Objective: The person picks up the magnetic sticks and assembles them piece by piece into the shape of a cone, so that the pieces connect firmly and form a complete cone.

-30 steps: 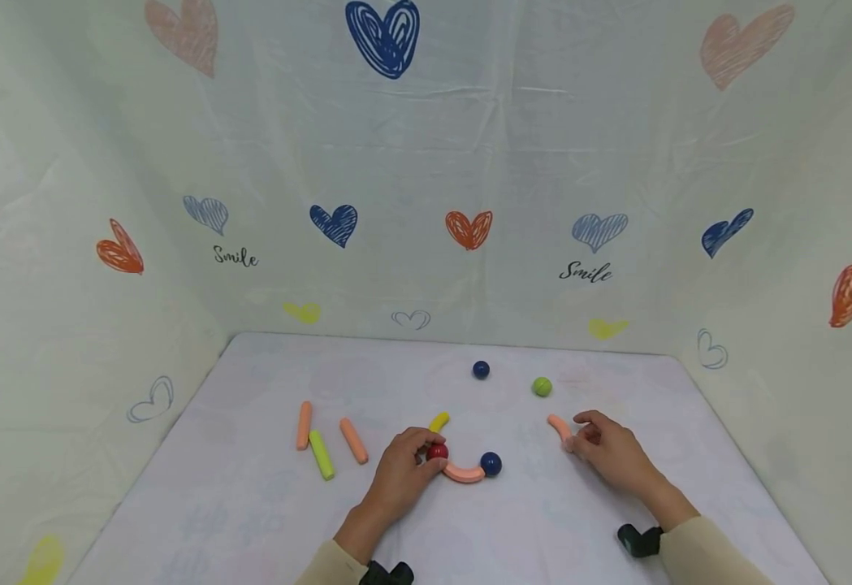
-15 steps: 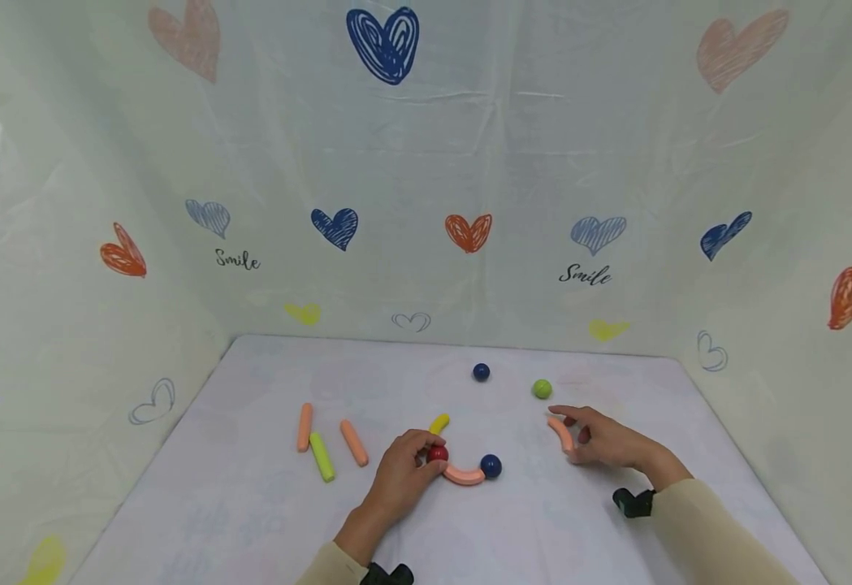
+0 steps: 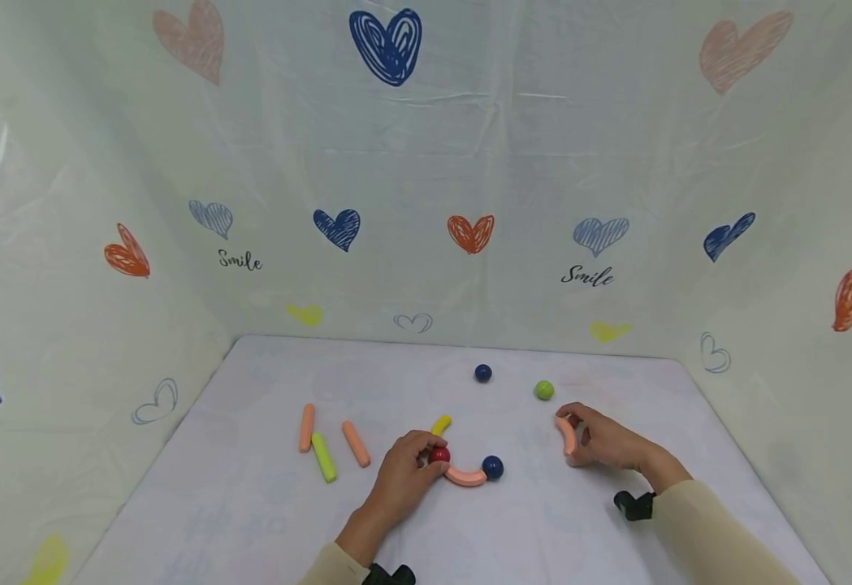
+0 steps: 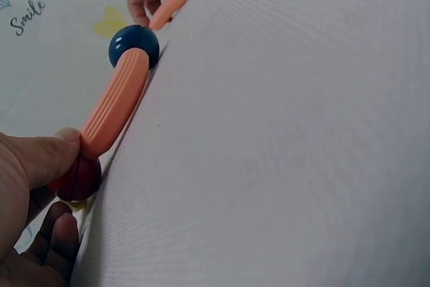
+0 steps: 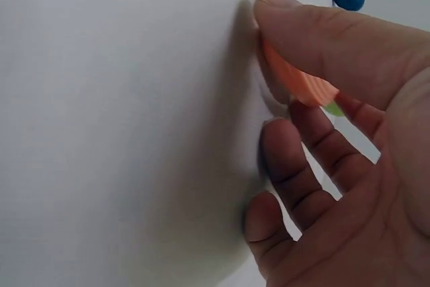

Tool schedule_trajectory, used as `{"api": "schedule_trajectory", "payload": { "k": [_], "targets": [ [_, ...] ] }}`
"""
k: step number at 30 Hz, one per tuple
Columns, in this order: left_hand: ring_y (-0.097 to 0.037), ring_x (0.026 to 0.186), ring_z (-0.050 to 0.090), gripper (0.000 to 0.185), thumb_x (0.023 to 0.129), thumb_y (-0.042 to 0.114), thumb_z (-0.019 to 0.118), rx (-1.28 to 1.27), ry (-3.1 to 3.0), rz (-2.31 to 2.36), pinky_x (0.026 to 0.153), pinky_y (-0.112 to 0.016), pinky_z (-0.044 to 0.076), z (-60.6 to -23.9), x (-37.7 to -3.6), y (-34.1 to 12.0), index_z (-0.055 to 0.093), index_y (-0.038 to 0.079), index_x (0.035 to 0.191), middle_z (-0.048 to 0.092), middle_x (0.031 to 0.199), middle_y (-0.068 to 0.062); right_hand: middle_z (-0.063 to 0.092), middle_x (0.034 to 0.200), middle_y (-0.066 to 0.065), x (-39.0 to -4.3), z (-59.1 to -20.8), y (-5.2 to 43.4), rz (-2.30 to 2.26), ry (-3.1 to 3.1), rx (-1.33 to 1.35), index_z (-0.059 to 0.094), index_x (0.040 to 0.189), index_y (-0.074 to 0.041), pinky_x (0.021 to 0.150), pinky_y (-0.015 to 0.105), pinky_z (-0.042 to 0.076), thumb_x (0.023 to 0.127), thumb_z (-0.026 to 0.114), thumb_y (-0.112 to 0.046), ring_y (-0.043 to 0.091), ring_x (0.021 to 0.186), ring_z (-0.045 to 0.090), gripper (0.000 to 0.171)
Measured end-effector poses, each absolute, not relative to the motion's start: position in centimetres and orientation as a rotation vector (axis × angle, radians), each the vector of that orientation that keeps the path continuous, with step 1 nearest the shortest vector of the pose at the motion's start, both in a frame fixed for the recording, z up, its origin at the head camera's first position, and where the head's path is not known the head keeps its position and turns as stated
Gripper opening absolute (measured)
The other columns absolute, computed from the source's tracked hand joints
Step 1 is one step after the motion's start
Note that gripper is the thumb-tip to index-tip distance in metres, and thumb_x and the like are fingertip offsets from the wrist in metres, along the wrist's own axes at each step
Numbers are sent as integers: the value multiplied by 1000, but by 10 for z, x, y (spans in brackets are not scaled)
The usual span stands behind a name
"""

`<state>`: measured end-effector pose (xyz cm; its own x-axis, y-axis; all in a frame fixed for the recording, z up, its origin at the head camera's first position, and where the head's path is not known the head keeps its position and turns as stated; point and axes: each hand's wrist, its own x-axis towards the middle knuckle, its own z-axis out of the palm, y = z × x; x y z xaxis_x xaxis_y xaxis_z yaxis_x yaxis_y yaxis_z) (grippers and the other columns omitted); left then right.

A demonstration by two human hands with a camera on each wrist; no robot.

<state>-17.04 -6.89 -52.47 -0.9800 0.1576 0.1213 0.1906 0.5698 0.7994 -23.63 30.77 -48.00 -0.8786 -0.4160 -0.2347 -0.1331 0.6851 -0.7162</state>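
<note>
Two hands busy: right hand [image 3: 601, 441] pinches the light, stiff, ribbed curved peach rod [image 3: 566, 435] at three o'clock on the counter [image 3: 265, 504]; left hand [image 3: 400, 475] pinches the red ball [image 3: 438, 455]. Grip mid-curve.

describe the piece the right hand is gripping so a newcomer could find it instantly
Start at the white table and go to its right side, where the right hand lies. The curved orange stick is pinched in its fingers, nearer than the green ball. Unlike the other curved orange stick, it has no balls on its ends.

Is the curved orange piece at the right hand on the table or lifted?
Cannot tell: right hand pinches the curved orange piece low over the table.
</note>
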Motion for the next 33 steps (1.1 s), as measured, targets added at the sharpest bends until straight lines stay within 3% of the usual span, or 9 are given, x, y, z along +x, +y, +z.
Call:
{"api": "schedule_trajectory", "payload": {
  "k": [4,12,28,33],
  "targets": [
    [-10,102,58,28,94,21,82,-311,-2749,-1404,83,-24,54,-525,-170,-69,73,21,120,67,117,7,56,125,12,-232,-485,308,-1037,2583,-385,46,144,-7,69,26,42,85,86,-16,16,82,54,72],
    [-9,102,58,28,94,20,81,-308,-2754,-1395,84,-24,55,-523,-171,-67,72,21,121,67,118,7,59,133,15,-225,-495,309,-1110,2683,-286,41,148,-7,78,24,47,86,87,-18,17,92,57,78],
    [-9,100,59,28,94,19,81,-319,-2741,-1381,83,-25,54,-524,-170,-67,72,19,120,67,116,6,67,126,13,-210,-500,265,-1336,2632,-380,47,146,-2,78,22,47,85,88,-20,13,93,57,76],
    [-9,101,59,28,93,18,82,-308,-2743,-1358,83,-25,54,-525,-169,-65,73,19,119,68,117,5,68,124,9,-208,-504,248,-1303,2640,-390,50,145,-5,77,22,47,84,90,-24,12,91,56,76]
  ]
}}
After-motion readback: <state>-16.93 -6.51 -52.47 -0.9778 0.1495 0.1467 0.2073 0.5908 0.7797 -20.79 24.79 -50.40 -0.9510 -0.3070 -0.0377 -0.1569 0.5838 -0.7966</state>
